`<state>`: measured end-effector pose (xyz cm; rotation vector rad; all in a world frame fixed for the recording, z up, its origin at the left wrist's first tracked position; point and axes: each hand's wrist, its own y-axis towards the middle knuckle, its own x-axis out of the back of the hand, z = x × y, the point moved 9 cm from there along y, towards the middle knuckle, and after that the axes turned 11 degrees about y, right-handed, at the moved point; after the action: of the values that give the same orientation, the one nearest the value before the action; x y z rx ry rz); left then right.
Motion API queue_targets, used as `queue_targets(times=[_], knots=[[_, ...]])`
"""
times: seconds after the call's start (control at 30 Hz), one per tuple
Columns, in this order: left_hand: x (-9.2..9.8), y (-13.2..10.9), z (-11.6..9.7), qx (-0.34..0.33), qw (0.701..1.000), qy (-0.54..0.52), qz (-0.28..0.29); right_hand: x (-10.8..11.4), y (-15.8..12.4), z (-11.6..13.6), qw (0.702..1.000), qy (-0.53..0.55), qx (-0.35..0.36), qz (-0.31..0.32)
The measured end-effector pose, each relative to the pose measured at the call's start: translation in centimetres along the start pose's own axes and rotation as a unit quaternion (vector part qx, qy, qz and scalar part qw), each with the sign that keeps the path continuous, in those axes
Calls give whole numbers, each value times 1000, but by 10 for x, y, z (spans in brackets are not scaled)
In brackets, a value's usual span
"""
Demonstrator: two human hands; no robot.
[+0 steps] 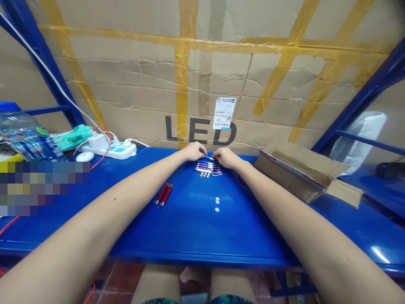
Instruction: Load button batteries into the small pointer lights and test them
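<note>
My left hand (195,151) and my right hand (224,158) are close together at the far side of the blue table. Their fingers are closed on the two ends of a slim blue pen-like tube (207,158). Nearer to me, several blue and silver pen-like tubes (205,165) lie side by side in a row, with small clips or loops at their right ends. Small round silver pieces (204,175) sit just in front of that row. Left of centre lie red pen-like tubes (163,194). Three white round discs (217,202) rest on the tabletop.
An open cardboard box (297,169) stands on the right. At the back left is a white power strip (110,148) with plugs and cables, beside a plastic bottle (28,133). A large taped carton (142,93) forms the back wall; blue frame posts flank it.
</note>
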<state>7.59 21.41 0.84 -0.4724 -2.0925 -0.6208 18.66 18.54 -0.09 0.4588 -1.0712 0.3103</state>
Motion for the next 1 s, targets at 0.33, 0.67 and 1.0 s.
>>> queue_targets(times=[0.33, 0.67, 1.0], knots=[[-6, 1, 8, 7, 1000, -3, 16, -5, -17, 21, 996, -78, 31, 21], [47, -76, -4, -3, 999, 31, 6, 24, -57, 85, 993, -5, 60, -105], [49, -144, -21, -42, 969, 78, 232, -67, -101, 216, 974, -2, 219, 56]])
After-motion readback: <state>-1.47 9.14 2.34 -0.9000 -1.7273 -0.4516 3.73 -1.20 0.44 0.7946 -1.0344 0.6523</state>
